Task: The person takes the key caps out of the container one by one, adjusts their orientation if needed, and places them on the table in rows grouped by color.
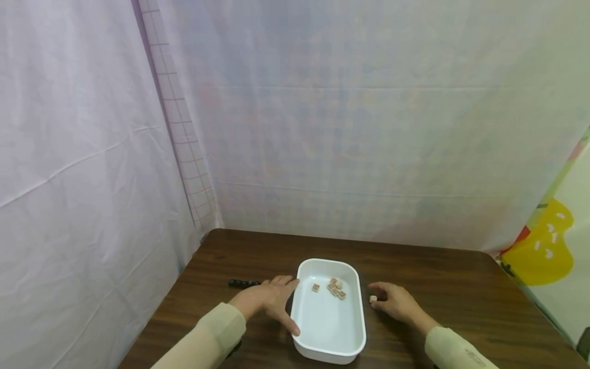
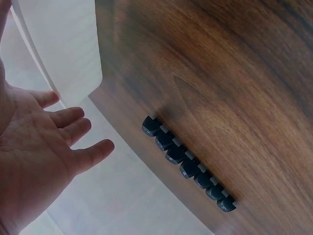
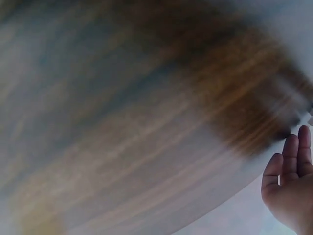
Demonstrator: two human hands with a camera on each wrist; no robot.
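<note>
A white rectangular tray [image 1: 328, 328] stands on the brown table, with several small beige cubes [image 1: 336, 291] with brown markings inside, most of them clustered toward its right side. My left hand [image 1: 275, 299] is spread along the tray's left edge, thumb and fingertips right at the rim; the left wrist view shows that hand [image 2: 46, 127] with its fingers extended beside the tray wall [image 2: 73, 49]. To the right of the tray, my right hand [image 1: 395, 302] is low over the table around a loose beige cube [image 1: 373, 299]. The thumb lies against this cube, with the index finger apart from it.
A row of black rounded pieces [image 2: 188, 165] lies on the table left of the tray, partly behind my left hand in the head view. White curtains [image 1: 345, 128] hang behind and at the left of the table [image 1: 442, 277]. The right wrist view is mostly blurred.
</note>
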